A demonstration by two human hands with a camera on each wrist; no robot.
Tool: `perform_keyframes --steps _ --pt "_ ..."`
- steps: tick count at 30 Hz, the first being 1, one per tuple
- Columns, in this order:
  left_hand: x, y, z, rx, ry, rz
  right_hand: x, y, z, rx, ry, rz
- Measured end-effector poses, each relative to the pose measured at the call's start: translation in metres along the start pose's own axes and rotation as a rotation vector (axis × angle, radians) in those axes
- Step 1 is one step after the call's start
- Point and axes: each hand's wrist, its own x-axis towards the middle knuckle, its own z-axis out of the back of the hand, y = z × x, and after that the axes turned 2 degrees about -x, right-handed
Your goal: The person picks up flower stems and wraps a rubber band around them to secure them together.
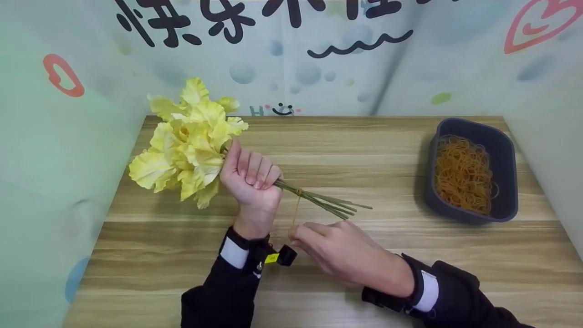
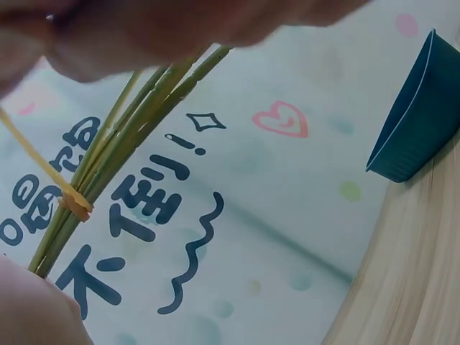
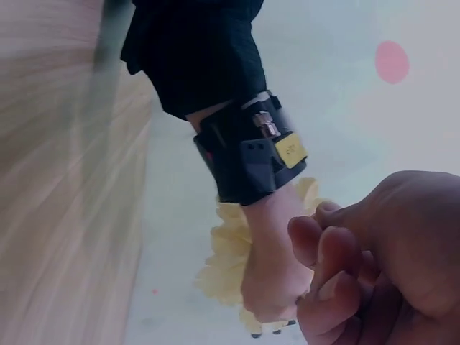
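My left hand [image 1: 253,180] grips a bunch of yellow artificial flowers [image 1: 191,141] by the stems, with the blooms out to the left. Past the fist, the green stems [image 1: 328,202] fan out to the right. A rubber band [image 2: 75,204] is wound around them just beyond the left hand. One stretched strand of it runs down to my right hand [image 1: 346,250], which pinches it between thumb and fingers, below the stems and apart from them. In the right wrist view, the curled right fingers [image 3: 334,287] show close up; the band is hard to make out there.
A dark blue plastic bin [image 1: 505,177] holding many loose rubber bands [image 1: 462,175] stands at the right back of the wooden table [image 1: 355,150]. A printed backdrop [image 1: 319,82] rises behind the table and along its sides. Both wrists wear black camera straps.
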Motion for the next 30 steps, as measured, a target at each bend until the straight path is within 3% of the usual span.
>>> perform_keyframes --steps 15,22,30 --pt "-0.003 0.004 -0.001 0.123 0.019 -0.05 0.002 -0.008 0.026 0.062 -0.17 0.015" --pt "-0.004 0.009 0.0 0.201 -0.003 -0.078 -0.002 -0.017 0.045 0.051 -0.209 -0.029" --pt "-0.007 0.013 -0.003 0.235 0.028 -0.084 -0.005 -0.034 0.069 -0.022 -0.269 -0.111"
